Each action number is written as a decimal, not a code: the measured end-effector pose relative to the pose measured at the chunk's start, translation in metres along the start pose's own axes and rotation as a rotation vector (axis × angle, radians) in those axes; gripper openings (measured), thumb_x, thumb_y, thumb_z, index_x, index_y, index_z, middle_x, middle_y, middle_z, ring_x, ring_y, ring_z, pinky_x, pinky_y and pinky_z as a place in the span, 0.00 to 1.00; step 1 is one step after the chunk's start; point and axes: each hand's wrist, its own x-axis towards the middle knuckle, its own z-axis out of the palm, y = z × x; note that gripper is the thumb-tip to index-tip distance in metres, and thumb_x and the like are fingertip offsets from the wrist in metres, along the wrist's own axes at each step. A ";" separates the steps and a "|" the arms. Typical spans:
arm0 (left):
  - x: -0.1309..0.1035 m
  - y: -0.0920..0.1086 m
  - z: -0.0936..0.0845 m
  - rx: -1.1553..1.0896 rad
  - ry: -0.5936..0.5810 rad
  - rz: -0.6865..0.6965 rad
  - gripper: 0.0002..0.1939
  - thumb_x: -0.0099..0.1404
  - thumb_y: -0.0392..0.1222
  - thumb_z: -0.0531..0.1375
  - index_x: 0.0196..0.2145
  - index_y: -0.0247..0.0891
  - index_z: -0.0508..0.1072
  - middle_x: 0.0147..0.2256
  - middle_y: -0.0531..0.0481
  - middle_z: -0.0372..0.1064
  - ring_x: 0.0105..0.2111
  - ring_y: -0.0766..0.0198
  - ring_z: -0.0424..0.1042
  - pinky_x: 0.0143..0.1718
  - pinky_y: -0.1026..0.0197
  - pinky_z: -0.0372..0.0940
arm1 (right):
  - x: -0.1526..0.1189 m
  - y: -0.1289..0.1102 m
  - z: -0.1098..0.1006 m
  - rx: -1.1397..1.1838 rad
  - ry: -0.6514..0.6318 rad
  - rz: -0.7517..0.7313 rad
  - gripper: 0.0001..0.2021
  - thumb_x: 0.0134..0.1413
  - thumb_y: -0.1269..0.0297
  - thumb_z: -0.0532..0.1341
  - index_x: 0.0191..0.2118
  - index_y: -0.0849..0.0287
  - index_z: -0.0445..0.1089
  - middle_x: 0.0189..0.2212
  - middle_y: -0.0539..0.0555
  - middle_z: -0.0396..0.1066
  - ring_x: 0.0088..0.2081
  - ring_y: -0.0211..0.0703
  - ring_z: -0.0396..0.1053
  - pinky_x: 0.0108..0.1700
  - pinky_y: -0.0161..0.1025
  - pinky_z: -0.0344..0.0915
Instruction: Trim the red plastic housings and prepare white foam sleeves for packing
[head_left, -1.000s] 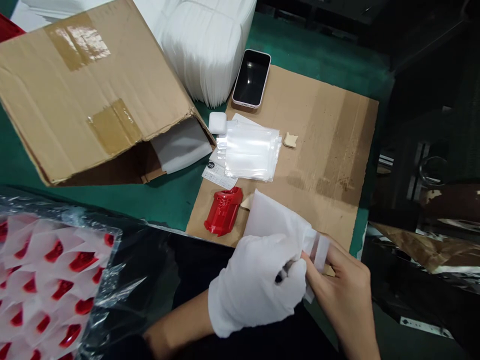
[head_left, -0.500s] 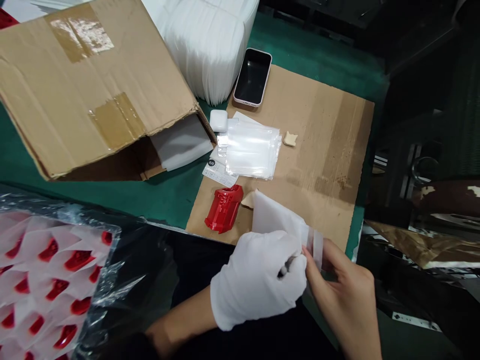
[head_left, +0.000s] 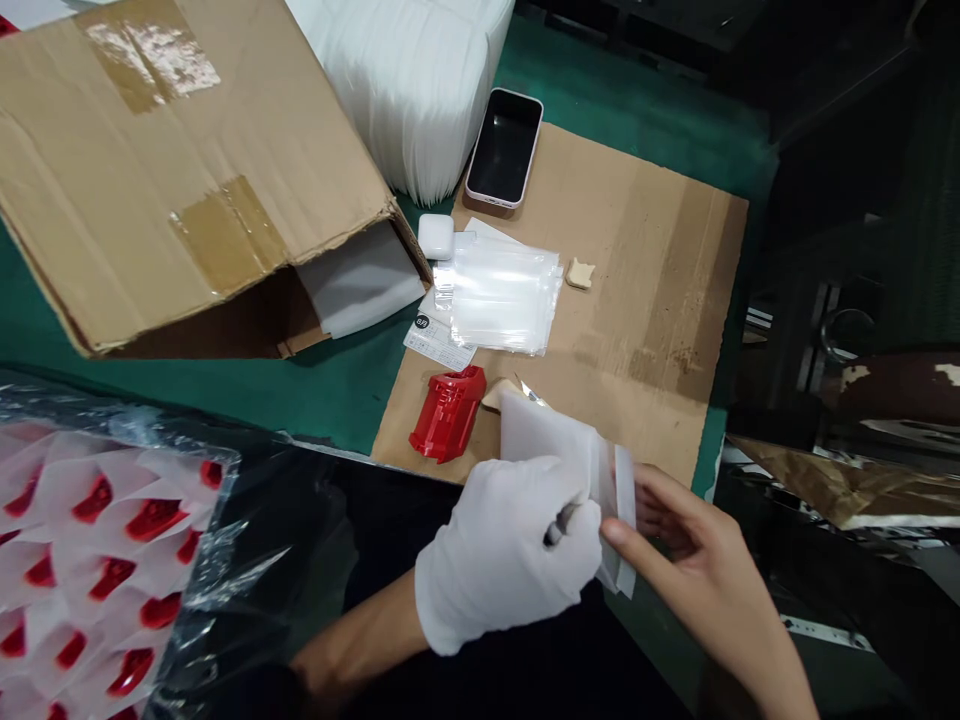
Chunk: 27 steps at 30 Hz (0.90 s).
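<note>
My left hand [head_left: 514,550], in a white glove, is closed on a translucent white foam pouch [head_left: 551,435] near the cardboard's front edge. My bare right hand [head_left: 690,555] is at the pouch's right end, its thumb and fingers apart around the strip-edged opening; the thumb is near the left glove. What lies inside the pouch cannot be made out. A red plastic part [head_left: 448,413] lies on the cardboard sheet [head_left: 622,300] left of the pouch. Behind the pouch, a pointed metal tip [head_left: 529,392] shows beside a beige piece [head_left: 499,395].
Clear bags [head_left: 506,300] lie mid-sheet, near a white case [head_left: 436,237] and a black phone [head_left: 505,148]. A carton [head_left: 150,170] and stacked white pouches [head_left: 412,90] stand behind. Wrapped red parts [head_left: 97,580] fill a plastic-lined container at lower left.
My right hand has moved slightly down and right, with its fingers spread wider. The pouch's strip end has shifted and spread, and the metal tip has come into view.
</note>
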 end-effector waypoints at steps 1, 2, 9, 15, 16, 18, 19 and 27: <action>0.001 0.000 -0.001 -0.028 -0.015 -0.030 0.14 0.61 0.33 0.54 0.24 0.40 0.50 0.21 0.57 0.49 0.22 0.68 0.53 0.26 0.58 0.49 | -0.001 -0.001 -0.003 0.021 0.001 -0.002 0.07 0.57 0.61 0.64 0.40 0.56 0.74 0.29 0.49 0.75 0.28 0.37 0.73 0.31 0.28 0.72; 0.001 0.000 -0.002 -0.046 -0.023 -0.037 0.14 0.61 0.34 0.54 0.24 0.40 0.50 0.21 0.57 0.50 0.22 0.68 0.53 0.26 0.58 0.49 | -0.002 -0.001 -0.005 0.025 0.014 -0.007 0.06 0.58 0.62 0.63 0.40 0.56 0.75 0.29 0.50 0.76 0.29 0.37 0.74 0.31 0.27 0.72; 0.004 0.000 0.003 0.052 0.059 0.105 0.14 0.64 0.34 0.53 0.23 0.40 0.52 0.21 0.57 0.49 0.21 0.69 0.51 0.25 0.58 0.48 | -0.001 -0.003 0.005 -0.132 0.130 -0.040 0.04 0.58 0.64 0.62 0.35 0.59 0.72 0.26 0.49 0.72 0.26 0.36 0.71 0.28 0.27 0.68; 0.004 0.003 0.008 0.205 0.095 0.278 0.13 0.62 0.34 0.52 0.20 0.39 0.61 0.19 0.53 0.57 0.20 0.66 0.57 0.23 0.55 0.49 | 0.003 -0.001 0.016 -0.355 0.196 -0.037 0.13 0.56 0.67 0.57 0.21 0.59 0.61 0.16 0.45 0.57 0.20 0.32 0.54 0.21 0.29 0.53; 0.003 0.004 0.009 0.205 0.076 0.272 0.12 0.62 0.35 0.52 0.20 0.39 0.62 0.19 0.52 0.58 0.20 0.65 0.58 0.22 0.55 0.49 | 0.003 0.000 0.018 -0.363 0.214 -0.039 0.12 0.54 0.68 0.57 0.21 0.59 0.61 0.16 0.45 0.56 0.20 0.32 0.54 0.21 0.30 0.52; 0.002 0.007 0.011 0.198 0.053 0.249 0.11 0.61 0.36 0.52 0.20 0.39 0.62 0.19 0.52 0.59 0.19 0.65 0.59 0.22 0.55 0.50 | 0.005 0.002 0.022 -0.376 0.267 -0.047 0.10 0.49 0.71 0.56 0.20 0.58 0.57 0.16 0.45 0.54 0.20 0.32 0.52 0.20 0.31 0.49; 0.001 0.008 0.013 0.192 0.059 0.245 0.11 0.60 0.36 0.52 0.20 0.39 0.61 0.19 0.52 0.58 0.19 0.65 0.58 0.21 0.55 0.50 | 0.005 0.003 0.024 -0.379 0.293 -0.049 0.10 0.47 0.72 0.55 0.20 0.57 0.53 0.16 0.45 0.52 0.20 0.32 0.51 0.20 0.32 0.47; -0.002 0.003 0.009 0.070 0.048 0.115 0.12 0.63 0.34 0.51 0.23 0.41 0.53 0.21 0.56 0.54 0.20 0.66 0.55 0.24 0.57 0.50 | 0.005 0.006 0.016 -0.180 0.145 -0.012 0.03 0.57 0.66 0.62 0.37 0.56 0.71 0.30 0.48 0.72 0.30 0.36 0.71 0.30 0.30 0.68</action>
